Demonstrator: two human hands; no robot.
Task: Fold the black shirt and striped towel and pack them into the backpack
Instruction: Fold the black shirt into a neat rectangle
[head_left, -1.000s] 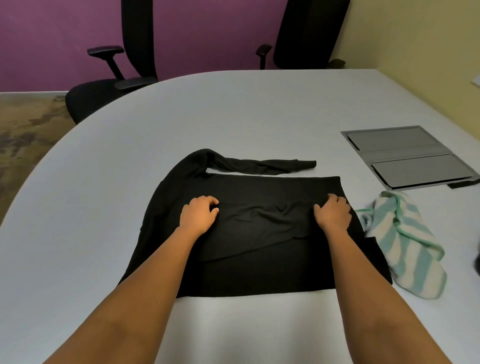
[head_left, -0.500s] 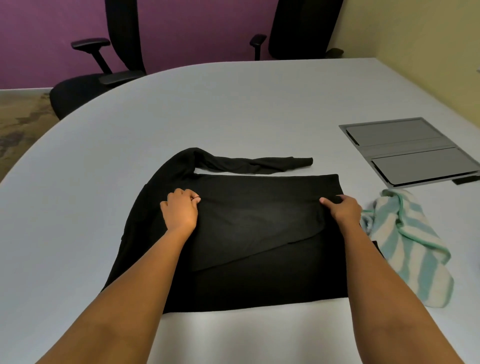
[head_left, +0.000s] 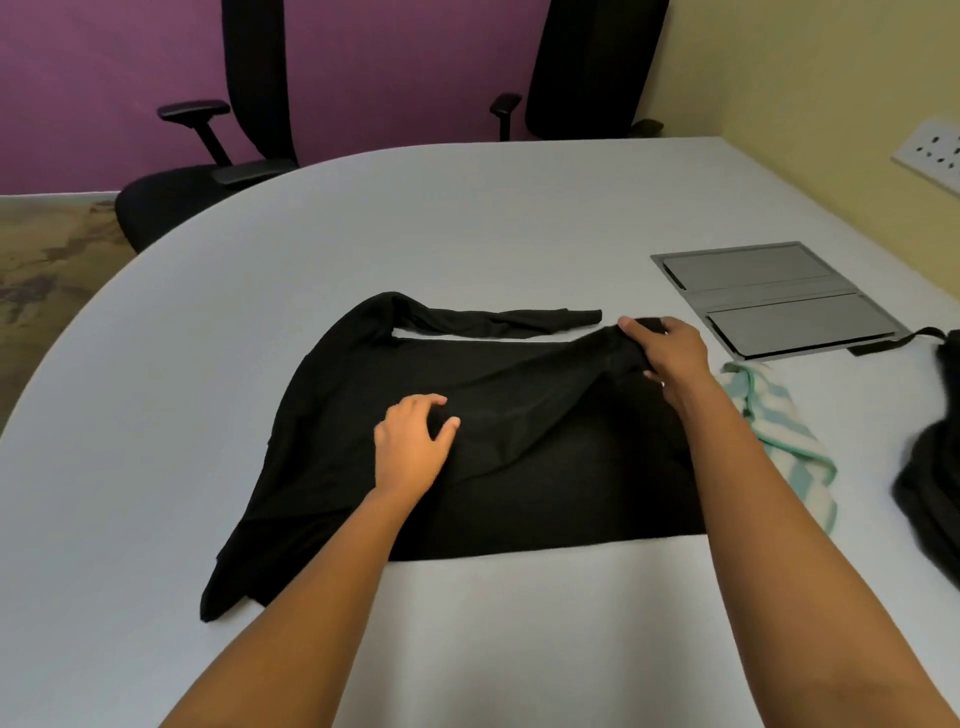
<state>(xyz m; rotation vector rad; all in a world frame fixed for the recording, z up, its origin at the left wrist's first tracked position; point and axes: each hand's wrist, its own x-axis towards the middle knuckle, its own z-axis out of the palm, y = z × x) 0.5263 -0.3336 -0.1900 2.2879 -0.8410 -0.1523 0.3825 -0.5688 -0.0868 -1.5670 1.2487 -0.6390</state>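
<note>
Now: black shirt (head_left: 519, 441) spread on table (head_left: 467, 218), near person. Right hand (head_left: 672, 353) grips its far right corner, raised off surface. Left hand (head_left: 410, 452) rests on cloth, fingers loose. Striped towel (head_left: 779, 431) crumpled just right of shirt; backpack (head_left: 930, 483) further right.

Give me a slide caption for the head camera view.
The right hand grips a corner of the black shirt; left hand rests on it; striped towel and backpack lie alongside.

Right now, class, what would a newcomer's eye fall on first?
The black shirt spread on the table, right hand gripping its far right corner, left hand on its middle. Then the striped towel crumpled beside it on the right, backpack at the right edge.
</note>
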